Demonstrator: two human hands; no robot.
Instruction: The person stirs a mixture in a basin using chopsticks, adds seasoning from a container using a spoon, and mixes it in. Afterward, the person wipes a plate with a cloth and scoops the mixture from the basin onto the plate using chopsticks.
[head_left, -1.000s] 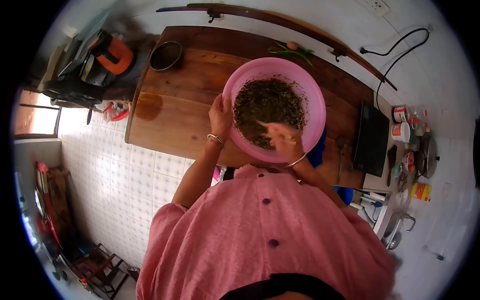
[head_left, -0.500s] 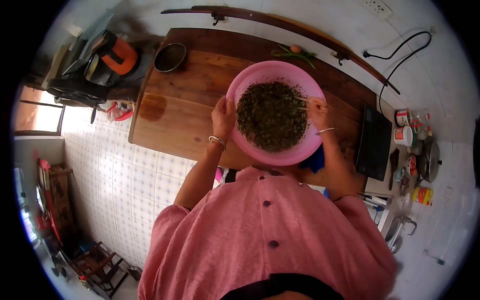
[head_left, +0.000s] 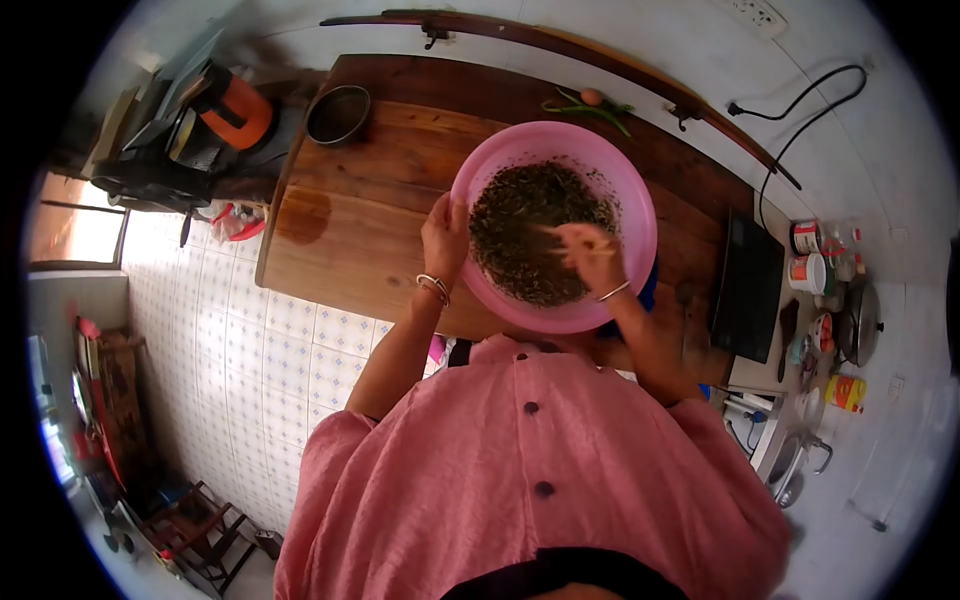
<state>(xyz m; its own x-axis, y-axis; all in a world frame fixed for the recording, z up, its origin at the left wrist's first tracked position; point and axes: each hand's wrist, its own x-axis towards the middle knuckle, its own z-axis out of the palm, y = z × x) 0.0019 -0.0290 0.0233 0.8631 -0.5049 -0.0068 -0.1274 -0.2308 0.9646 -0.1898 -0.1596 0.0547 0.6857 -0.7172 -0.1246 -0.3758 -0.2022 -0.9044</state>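
Observation:
A large pink basin (head_left: 638, 215) stands on the wooden table, holding a dark green-brown chopped mixture (head_left: 530, 225) with bits stuck to its inner wall. My left hand (head_left: 445, 237) grips the basin's left rim, a bracelet on its wrist. Over the right half of the mixture, my right hand (head_left: 592, 255) is closed on chopsticks (head_left: 548, 230), whose tips point left into the mixture. The hand is slightly blurred, and the chopsticks' lower ends are hard to make out.
On the wooden table (head_left: 360, 230) are a dark round pan (head_left: 338, 114), green peppers (head_left: 590, 112) and an egg (head_left: 592, 96). A black flat panel (head_left: 748, 285) lies to the right, near jars (head_left: 806, 270). An orange appliance (head_left: 236, 110) stands at the left.
My right hand has moved left and down from the basin's right side to over the mixture, carrying the chopsticks. The left hand stays on the rim.

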